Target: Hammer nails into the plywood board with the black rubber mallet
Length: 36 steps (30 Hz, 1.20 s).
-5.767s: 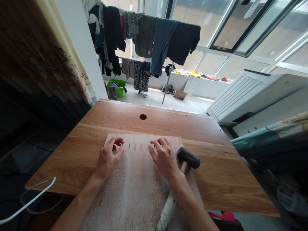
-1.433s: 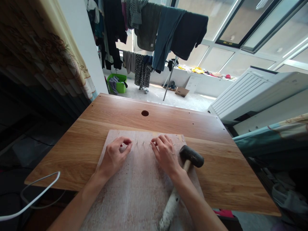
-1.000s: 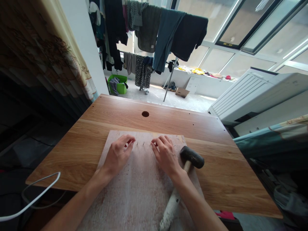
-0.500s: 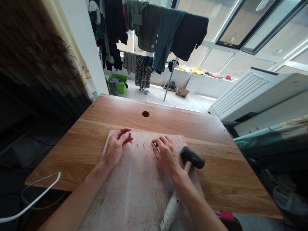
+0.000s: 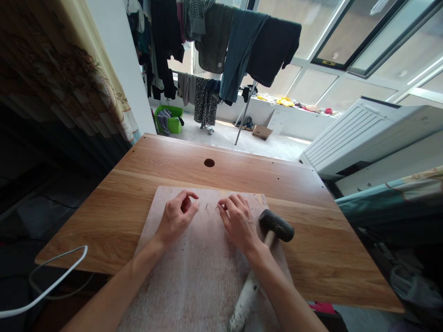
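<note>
A worn, whitish wooden board [image 5: 194, 272] lies on the table under both hands. My left hand [image 5: 176, 216] is over its far part, thumb and forefinger curled together at a small nail, which the fingertips mostly hide. A thin nail [image 5: 206, 205] stands upright between the two hands. My right hand [image 5: 238, 219] rests on the board, its thumb and forefinger pinched at another small nail [image 5: 218, 206]. Beneath my right forearm lies a mallet with a black head [image 5: 277, 225] and a pale, worn handle [image 5: 246, 295], resting across the board's right side.
The wooden table [image 5: 114, 203] has a round hole [image 5: 209, 163] near its far edge. A white cable [image 5: 51, 288] loops at the left. Beyond stand a clothes rack with hanging clothes [image 5: 242, 50], a green basket [image 5: 175, 121] and a white slatted unit [image 5: 360, 133].
My left hand has moved right along the row of nails, closer to my right hand, and now covers nails that showed before. My right hand and the mallet have stayed put.
</note>
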Motion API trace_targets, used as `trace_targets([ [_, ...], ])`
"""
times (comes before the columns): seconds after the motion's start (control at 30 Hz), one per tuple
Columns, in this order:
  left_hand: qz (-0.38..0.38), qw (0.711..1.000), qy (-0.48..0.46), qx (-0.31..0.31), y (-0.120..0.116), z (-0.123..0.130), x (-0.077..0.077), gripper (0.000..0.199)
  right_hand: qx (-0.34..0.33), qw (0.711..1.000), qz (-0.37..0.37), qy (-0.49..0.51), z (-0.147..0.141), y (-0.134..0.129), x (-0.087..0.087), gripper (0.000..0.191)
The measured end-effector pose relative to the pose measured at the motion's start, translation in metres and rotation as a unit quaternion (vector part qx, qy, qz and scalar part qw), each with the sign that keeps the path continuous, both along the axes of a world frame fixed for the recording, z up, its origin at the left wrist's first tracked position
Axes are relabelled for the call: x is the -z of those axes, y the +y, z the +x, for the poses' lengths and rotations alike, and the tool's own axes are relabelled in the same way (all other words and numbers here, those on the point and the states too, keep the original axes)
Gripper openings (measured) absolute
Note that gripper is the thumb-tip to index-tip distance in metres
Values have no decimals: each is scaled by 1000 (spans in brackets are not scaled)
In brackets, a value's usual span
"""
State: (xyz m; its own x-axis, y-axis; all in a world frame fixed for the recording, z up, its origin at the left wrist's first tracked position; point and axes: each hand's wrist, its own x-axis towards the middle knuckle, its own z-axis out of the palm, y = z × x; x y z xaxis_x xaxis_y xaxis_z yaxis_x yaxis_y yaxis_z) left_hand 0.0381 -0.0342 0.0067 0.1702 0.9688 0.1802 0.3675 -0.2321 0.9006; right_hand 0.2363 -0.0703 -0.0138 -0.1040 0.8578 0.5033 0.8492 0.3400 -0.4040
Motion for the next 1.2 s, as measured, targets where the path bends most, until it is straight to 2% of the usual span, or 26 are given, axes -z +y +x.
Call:
trace_targets([
  [0.1, 93, 989, 109, -18, -5, 3, 6, 21, 0, 1000, 1, -1, 0, 0, -1, 10],
  [0.17, 114, 983, 139, -26, -4, 3, 8, 23, 1, 1000, 3, -2, 0, -1, -1, 10],
  [0.7, 108, 979, 173, -10, -2, 1, 9, 23, 3, 1000, -1, -2, 1, 0, 1, 12],
  [1.2, 85, 986, 145, -1, -4, 0, 9, 24, 0, 1000, -2, 3, 1, -1, 1, 13],
])
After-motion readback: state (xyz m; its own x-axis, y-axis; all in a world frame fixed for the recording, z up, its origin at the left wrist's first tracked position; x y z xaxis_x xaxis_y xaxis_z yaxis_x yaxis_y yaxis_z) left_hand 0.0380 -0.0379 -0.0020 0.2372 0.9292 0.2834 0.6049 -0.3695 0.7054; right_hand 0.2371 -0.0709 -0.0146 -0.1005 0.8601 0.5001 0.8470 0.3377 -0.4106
